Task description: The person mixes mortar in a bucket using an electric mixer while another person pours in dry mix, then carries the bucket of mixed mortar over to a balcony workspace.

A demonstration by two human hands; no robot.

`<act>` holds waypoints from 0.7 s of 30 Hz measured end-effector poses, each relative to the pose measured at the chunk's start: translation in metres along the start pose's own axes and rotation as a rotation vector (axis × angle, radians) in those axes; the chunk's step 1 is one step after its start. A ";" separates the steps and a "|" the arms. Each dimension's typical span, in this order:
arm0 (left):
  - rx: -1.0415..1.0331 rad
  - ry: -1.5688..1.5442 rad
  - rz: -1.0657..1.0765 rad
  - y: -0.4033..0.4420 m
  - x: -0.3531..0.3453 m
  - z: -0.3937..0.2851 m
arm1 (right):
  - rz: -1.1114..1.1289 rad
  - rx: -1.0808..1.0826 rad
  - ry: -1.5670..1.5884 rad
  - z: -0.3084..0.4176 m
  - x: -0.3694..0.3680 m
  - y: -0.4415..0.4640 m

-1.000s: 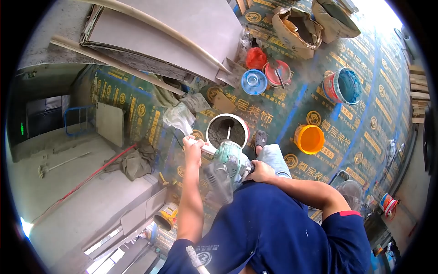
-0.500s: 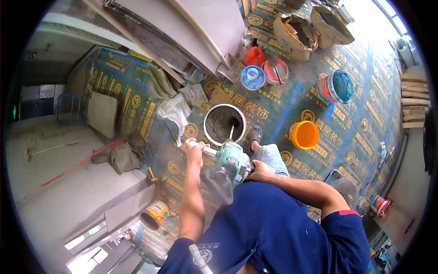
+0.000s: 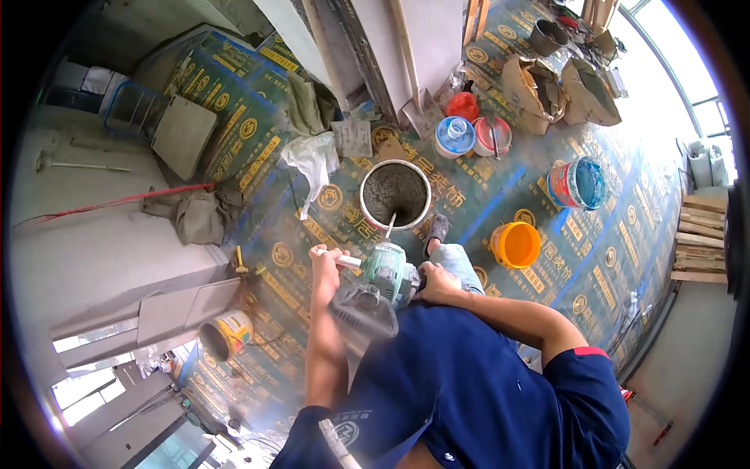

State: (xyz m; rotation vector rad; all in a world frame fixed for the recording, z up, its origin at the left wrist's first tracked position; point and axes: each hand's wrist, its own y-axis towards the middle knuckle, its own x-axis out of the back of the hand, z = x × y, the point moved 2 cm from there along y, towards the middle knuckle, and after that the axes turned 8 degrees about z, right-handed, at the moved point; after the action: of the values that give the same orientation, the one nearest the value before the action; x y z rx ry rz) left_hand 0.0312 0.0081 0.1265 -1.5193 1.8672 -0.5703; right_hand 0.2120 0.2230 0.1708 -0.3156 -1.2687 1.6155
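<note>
My left hand [image 3: 329, 261] is wrapped round the pale side handle of a green power mixer [image 3: 386, 270]. My right hand [image 3: 440, 282] grips the dark rear handle on the mixer's other side. From the mixer a thin metal shaft [image 3: 391, 225] runs down into a white bucket [image 3: 429, 205] of grey mortar [image 3: 397, 191], near the rim closest to me. The lower end of the shaft is hidden in the mortar. A crumpled white plastic bag [image 3: 312, 162] lies left of the bucket, and my shoe [image 3: 439, 227] is at its right.
An orange bucket [image 3: 516, 245] and a blue-stained bucket [image 3: 576, 184] stand on the right. Farther off are a blue-lidded bucket [image 3: 455, 137], a red-lidded bucket [image 3: 492, 137] and open paper sacks [image 3: 534, 94]. A yellow bucket [image 3: 226, 334] lies at lower left. Boards [image 3: 410, 47] lean at the top.
The view has turned and shifted, so more floor shows at lower left. The shaft has moved from the middle of the mortar toward the bucket's near rim. Both hands keep their hold on the mixer.
</note>
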 end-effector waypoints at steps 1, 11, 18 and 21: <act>-0.003 -0.009 -0.002 -0.004 0.000 -0.001 | -0.024 -0.004 0.000 0.000 0.001 -0.002; -0.053 0.090 0.087 -0.009 -0.042 -0.007 | -0.106 0.039 0.136 -0.035 0.002 -0.015; -0.073 0.024 0.134 -0.019 -0.108 -0.001 | -0.116 0.092 0.228 -0.096 0.014 -0.016; 0.013 -0.269 0.184 -0.016 -0.137 0.024 | -0.118 0.089 0.280 -0.136 0.020 -0.022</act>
State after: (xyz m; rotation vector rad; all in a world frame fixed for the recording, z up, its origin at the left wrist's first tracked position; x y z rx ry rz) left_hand 0.0741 0.1388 0.1504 -1.3255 1.7648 -0.2776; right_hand 0.3108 0.3159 0.1405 -0.3895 -0.9817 1.4656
